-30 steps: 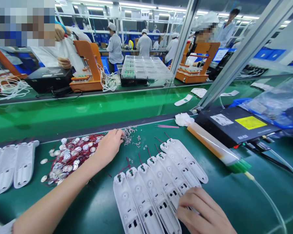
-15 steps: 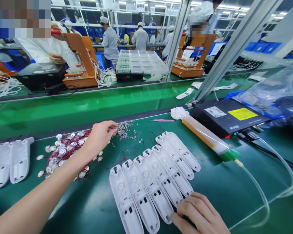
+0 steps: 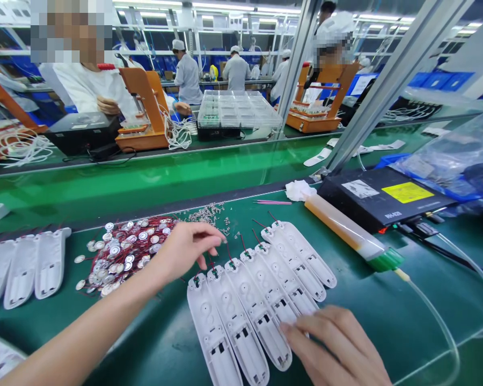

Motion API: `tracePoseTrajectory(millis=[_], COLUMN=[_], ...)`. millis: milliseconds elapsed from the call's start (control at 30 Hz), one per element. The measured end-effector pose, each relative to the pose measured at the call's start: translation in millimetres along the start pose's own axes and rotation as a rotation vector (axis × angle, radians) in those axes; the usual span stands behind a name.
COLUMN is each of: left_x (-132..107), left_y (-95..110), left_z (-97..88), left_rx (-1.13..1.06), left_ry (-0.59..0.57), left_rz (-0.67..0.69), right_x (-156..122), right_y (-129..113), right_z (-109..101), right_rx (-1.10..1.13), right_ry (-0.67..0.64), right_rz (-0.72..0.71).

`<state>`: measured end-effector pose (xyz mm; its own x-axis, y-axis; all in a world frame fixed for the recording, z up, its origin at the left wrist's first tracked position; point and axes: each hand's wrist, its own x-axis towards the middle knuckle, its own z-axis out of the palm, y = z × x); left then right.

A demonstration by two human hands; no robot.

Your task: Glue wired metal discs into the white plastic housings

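My left hand is raised over the bench, thumb and forefinger pinched on a tiny shiny metal part whose exact kind is too small to tell. Beneath and beside it lies a loose heap of the same small metal parts. A row of several white plastic housings lies side by side, each with a little green board and red wires at its top end. My right hand, slightly blurred, has its fingers apart at the lower ends of the middle housings; whether it touches them is unclear.
Left of the heap lies a pile of round metal discs with red wires. More white housings lie at far left. Pink tweezers, a glue syringe and a black controller box are at right. Co-workers stand beyond the green conveyor.
My left hand has moved right and nearer, from the heap of metal parts to above the housings' top ends, with a small part between its fingertips. My right hand has shifted only slightly.
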<state>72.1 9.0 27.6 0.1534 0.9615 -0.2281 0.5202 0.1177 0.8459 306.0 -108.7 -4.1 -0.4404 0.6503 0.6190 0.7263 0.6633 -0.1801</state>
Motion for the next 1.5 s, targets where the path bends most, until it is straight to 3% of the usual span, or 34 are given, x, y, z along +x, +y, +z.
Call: tracePoseTrajectory(millis=[67, 200, 367, 433, 500, 567, 633, 733, 833, 1033, 1333, 1500], left_x=[-10, -26, -39, -37, -27, -10, 8, 27, 31, 29, 20, 3], left_y=[6, 11, 9, 5, -2, -10, -19, -28, -34, -36, -14, -5], left_z=[9.8, 21.1, 23.7, 21.2, 14.8, 5.6, -2.6, -6.0, -1.4, -0.9, -2.8, 6.4], left_rx=[-0.084, -0.334, -0.437, -0.333, -0.032, 0.295, 0.446, 0.561, 0.646, 0.680, 0.544, 0.422], left_ry=[-0.114, -0.256, -0.372, -0.437, -0.374, -0.206, -0.125, -0.178, -0.218, -0.150, 0.013, 0.033], left_rz=[-0.024, -0.077, -0.129, -0.111, 0.015, 0.167, 0.237, 0.302, 0.350, 0.398, 0.438, 0.607], right_x=[21, 54, 56, 51, 45, 40, 34, 20, 3, -20, -39, -31], right_y=[-2, -6, -9, -8, -3, 5, 15, 28, 34, 32, 24, 21], right_z=[6, 24, 36, 35, 32, 25, 16, 2, -9, -11, 10, -2], right_rx=[0.078, 0.159, 0.196, 0.173, 0.136, 0.139, 0.168, 0.144, 0.140, 0.081, 0.014, -0.105], right_ry=[0.115, 0.192, 0.140, 0.087, 0.072, 0.077, 0.070, 0.049, 0.021, -0.048, -0.033, -0.103], right_rz=[0.082, 0.095, 0.038, -0.005, -0.028, -0.007, 0.063, 0.167, 0.184, 0.042, 0.034, -0.102])
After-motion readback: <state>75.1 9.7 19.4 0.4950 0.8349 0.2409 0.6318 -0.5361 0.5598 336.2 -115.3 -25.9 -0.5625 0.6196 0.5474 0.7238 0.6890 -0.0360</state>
